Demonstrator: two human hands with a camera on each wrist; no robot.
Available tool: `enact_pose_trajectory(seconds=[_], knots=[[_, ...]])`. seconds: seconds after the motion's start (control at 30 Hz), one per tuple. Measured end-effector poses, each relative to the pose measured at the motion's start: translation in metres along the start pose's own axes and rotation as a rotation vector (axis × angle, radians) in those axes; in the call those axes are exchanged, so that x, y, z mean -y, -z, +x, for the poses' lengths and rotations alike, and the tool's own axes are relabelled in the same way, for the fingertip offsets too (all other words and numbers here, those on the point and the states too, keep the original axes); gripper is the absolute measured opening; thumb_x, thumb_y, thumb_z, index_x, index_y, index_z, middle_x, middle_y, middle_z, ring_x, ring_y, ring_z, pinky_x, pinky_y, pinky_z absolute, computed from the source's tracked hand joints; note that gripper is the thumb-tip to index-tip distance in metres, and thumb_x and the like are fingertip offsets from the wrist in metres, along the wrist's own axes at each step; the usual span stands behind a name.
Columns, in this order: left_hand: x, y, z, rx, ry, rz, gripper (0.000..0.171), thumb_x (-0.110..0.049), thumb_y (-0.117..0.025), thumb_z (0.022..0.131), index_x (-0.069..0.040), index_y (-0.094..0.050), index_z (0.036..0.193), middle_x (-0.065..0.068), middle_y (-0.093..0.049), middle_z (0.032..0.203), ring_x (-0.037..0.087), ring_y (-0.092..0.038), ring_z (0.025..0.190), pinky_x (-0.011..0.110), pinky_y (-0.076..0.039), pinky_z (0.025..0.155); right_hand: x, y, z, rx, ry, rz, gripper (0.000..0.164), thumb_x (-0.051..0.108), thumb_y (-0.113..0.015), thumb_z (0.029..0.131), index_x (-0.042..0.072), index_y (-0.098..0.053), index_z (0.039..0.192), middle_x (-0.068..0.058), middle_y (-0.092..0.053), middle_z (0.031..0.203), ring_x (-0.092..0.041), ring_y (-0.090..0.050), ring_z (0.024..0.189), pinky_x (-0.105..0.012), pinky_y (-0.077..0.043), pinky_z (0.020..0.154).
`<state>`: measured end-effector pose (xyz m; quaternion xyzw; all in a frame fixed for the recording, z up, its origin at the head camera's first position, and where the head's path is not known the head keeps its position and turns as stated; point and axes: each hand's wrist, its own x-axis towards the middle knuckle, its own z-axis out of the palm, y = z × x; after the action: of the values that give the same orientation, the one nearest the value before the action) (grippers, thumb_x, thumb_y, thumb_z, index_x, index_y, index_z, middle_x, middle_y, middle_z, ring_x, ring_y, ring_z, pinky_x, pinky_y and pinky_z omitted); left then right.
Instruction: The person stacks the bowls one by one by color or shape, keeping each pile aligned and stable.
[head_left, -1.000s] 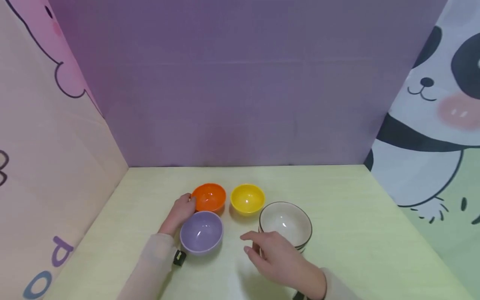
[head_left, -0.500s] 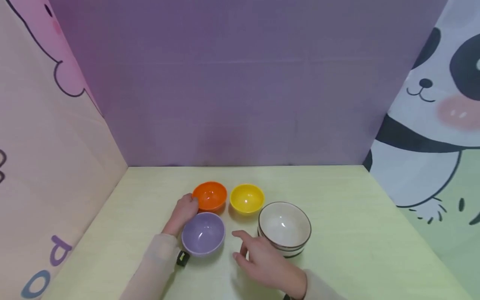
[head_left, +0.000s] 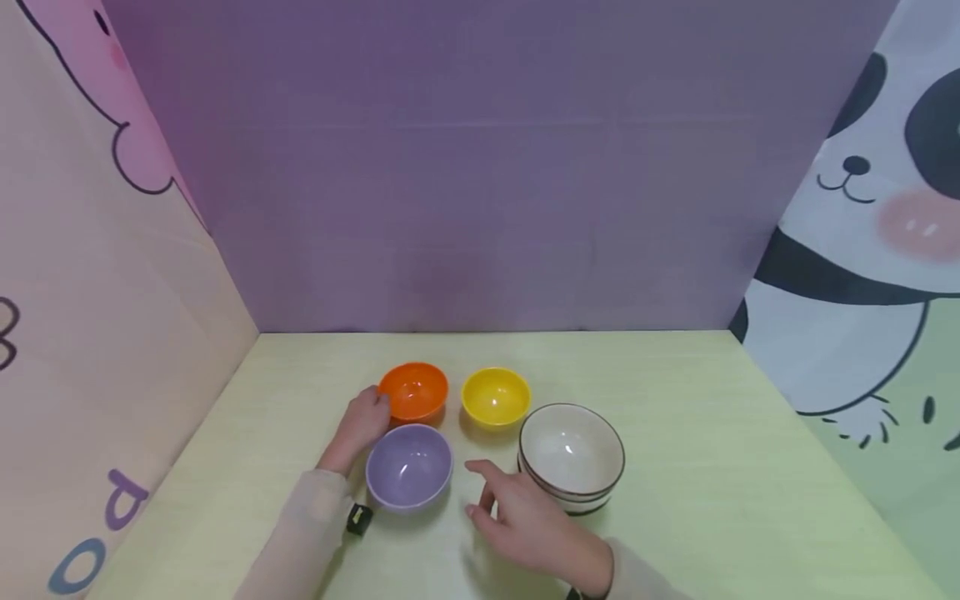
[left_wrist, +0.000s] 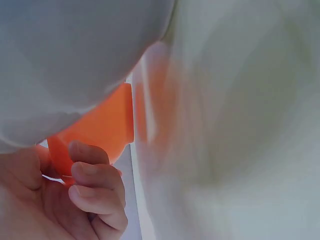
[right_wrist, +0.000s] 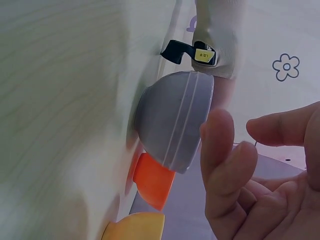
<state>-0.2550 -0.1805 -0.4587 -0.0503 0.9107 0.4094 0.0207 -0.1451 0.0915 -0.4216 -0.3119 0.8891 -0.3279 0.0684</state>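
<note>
My left hand [head_left: 363, 422] pinches the left rim of a small orange bowl [head_left: 414, 393] at the back of the group. In the left wrist view its curled fingers lie against the orange bowl's side, partly hidden by the bowl in front. A purple bowl [head_left: 409, 468] stands upright just in front of the orange one, beside my left wrist. My right hand [head_left: 536, 525] hovers between the purple bowl and a stack of white bowls [head_left: 572, 450]. Its fingers are loosely bent, with nothing between them and the thumb in the right wrist view.
A small yellow bowl [head_left: 496, 398] stands right of the orange one, behind the white stack. The pale wooden table [head_left: 712, 467] ends at a purple back wall [head_left: 480, 167]. Printed panels flank both sides, a panda [head_left: 855, 233] on the right.
My right hand has moved left, away from the white stack towards the purple bowl. The orange bowl has shifted slightly in my left hand's grip. The purple bowl sits slightly further right.
</note>
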Motion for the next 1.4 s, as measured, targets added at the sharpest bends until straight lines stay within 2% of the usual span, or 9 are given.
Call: enact_pose_trajectory(seconds=[0.2, 0.53, 0.87, 1.1, 1.2, 1.4], knots=[[0.001, 0.001, 0.001, -0.011, -0.008, 0.001, 0.047, -0.020, -0.029, 0.104, 0.014, -0.049, 0.131, 0.034, -0.055, 0.130, 0.050, -0.051, 0.125, 0.060, -0.039, 0.106, 0.000, 0.000, 0.001, -0.007, 0.006, -0.012, 0.049, 0.024, -0.063, 0.097, 0.002, -0.051, 0.139, 0.013, -0.064, 0.082, 0.004, -0.049, 0.056, -0.017, -0.046, 0.060], [0.001, 0.000, 0.000, 0.003, 0.000, -0.002, 0.046, -0.019, -0.029, 0.104, 0.013, -0.050, 0.130, 0.032, -0.058, 0.126, 0.048, -0.054, 0.121, 0.060, -0.041, 0.104, -0.003, -0.005, 0.001, 0.014, -0.016, -0.014, 0.051, 0.025, -0.062, 0.097, 0.001, -0.050, 0.140, 0.014, -0.064, 0.082, 0.004, -0.050, 0.058, -0.017, -0.046, 0.059], [-0.004, 0.005, -0.001, -0.025, -0.042, 0.006, 0.043, -0.017, -0.032, 0.102, 0.014, -0.053, 0.123, 0.031, -0.061, 0.116, 0.046, -0.057, 0.114, 0.059, -0.043, 0.100, -0.007, -0.007, 0.001, 0.031, -0.035, -0.012, 0.053, 0.025, -0.062, 0.097, -0.002, -0.049, 0.140, 0.014, -0.063, 0.079, 0.004, -0.051, 0.059, -0.018, -0.047, 0.060], [-0.006, 0.012, -0.003, -0.039, -0.057, 0.010, 0.038, -0.015, -0.032, 0.102, 0.012, -0.057, 0.113, 0.025, -0.063, 0.100, 0.040, -0.060, 0.099, 0.055, -0.048, 0.090, -0.007, -0.006, 0.003, 0.040, -0.036, -0.002, 0.052, 0.024, -0.062, 0.097, -0.003, -0.049, 0.139, 0.013, -0.063, 0.079, 0.004, -0.052, 0.060, -0.018, -0.048, 0.061], [-0.007, 0.013, -0.004, -0.026, -0.038, -0.004, 0.036, -0.016, -0.032, 0.102, 0.008, -0.058, 0.109, 0.018, -0.061, 0.091, 0.033, -0.058, 0.088, 0.047, -0.049, 0.080, -0.007, -0.006, 0.002, 0.039, -0.038, -0.004, 0.051, 0.023, -0.062, 0.097, -0.003, -0.049, 0.139, 0.013, -0.062, 0.079, 0.004, -0.051, 0.061, -0.019, -0.048, 0.062], [-0.011, 0.016, -0.005, 0.002, -0.021, -0.039, 0.035, -0.019, -0.030, 0.104, 0.003, -0.058, 0.107, 0.010, -0.057, 0.081, 0.022, -0.051, 0.072, 0.032, -0.044, 0.065, -0.008, -0.007, 0.001, 0.023, -0.025, -0.017, 0.052, 0.024, -0.063, 0.097, -0.003, -0.050, 0.139, 0.014, -0.063, 0.079, 0.004, -0.051, 0.062, -0.018, -0.048, 0.063]])
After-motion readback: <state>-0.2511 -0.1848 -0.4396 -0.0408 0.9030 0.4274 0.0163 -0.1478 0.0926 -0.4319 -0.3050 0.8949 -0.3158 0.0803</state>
